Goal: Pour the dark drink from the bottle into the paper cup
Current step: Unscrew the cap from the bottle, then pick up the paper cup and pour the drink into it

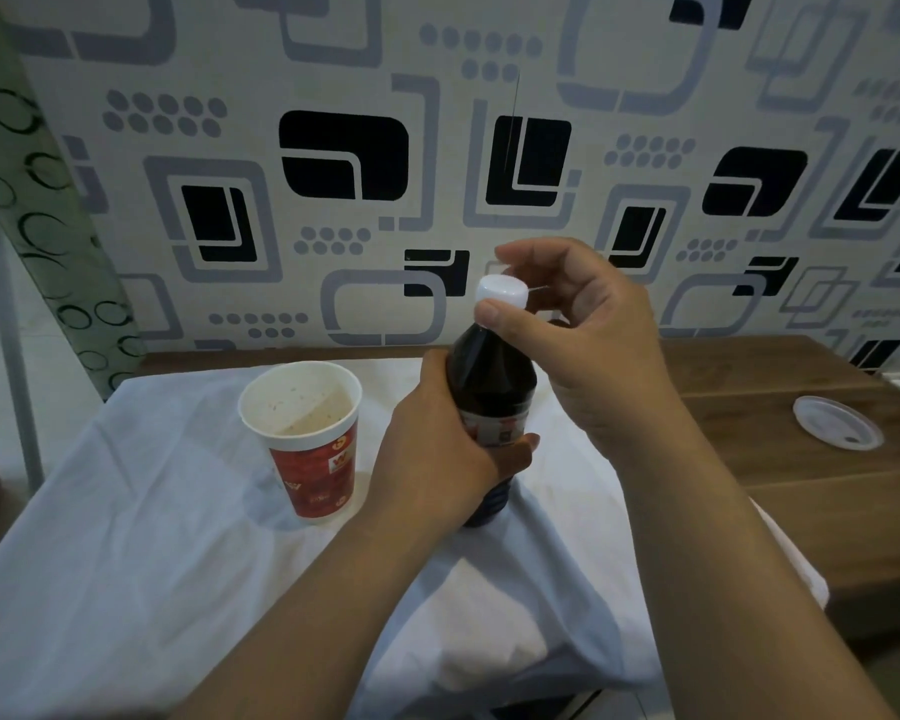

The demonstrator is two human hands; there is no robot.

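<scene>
Two bare hands at work over a white cloth (126, 563) spread on a table. Left hand (437, 454) wrapped tight around the middle of the bottle (492, 381), fingers curled over the label, holding it straight up on the cloth. Bottle full of dark drink, nearly up to the neck. Right hand (588, 330) up at the top, thumb and fingers pinched on the white cap (502, 292). Cap sitting on the bottle mouth; hard to tell if tight or loose. Paper cup (307, 433) just beside the bottle, to the left, standing up on the cloth, red at the bottom, white at the top, open, with some light brown stuff inside. Off to the right, well apart, a small white lid (837, 423) lying flat on the brown wood (749, 407). Behind everything, a wall (333, 148) with black and grey shapes.
</scene>
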